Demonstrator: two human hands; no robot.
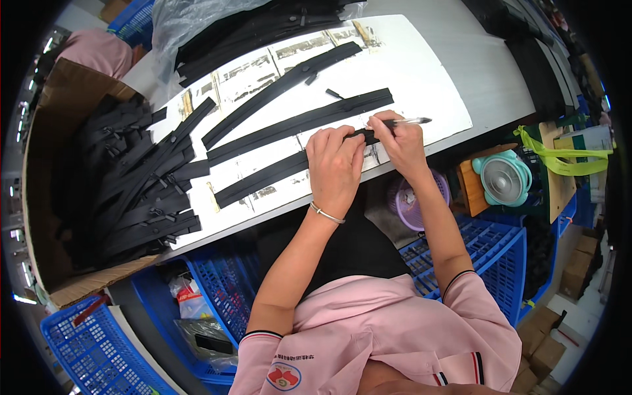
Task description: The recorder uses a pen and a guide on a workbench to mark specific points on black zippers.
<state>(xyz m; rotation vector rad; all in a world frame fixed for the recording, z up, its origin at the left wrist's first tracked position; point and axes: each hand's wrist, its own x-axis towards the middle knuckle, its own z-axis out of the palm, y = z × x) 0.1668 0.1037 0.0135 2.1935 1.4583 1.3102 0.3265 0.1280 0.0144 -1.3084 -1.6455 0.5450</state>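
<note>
White board (438,92) is lying on a gray counter (454,39), box (69,99) sitting left of it. Black strip (263,180) is slanting up-right along board's near edge, left grip (334,164) pressing it (pinching? can't tell), right grip (404,143) pinching a pen (415,121).

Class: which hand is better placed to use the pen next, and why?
Probably the right hand: it holds the pen, while the left hand rests on the nearest black strip.

A long black zipper strip (262,179) lies flat and nearly straight, running from 8 o'clock toward 2 o'clock, its middle covered by a hand (334,161). Near its 2 o'clock end, a slim pen (409,121) slants, clear end toward 3 o'clock.
</note>
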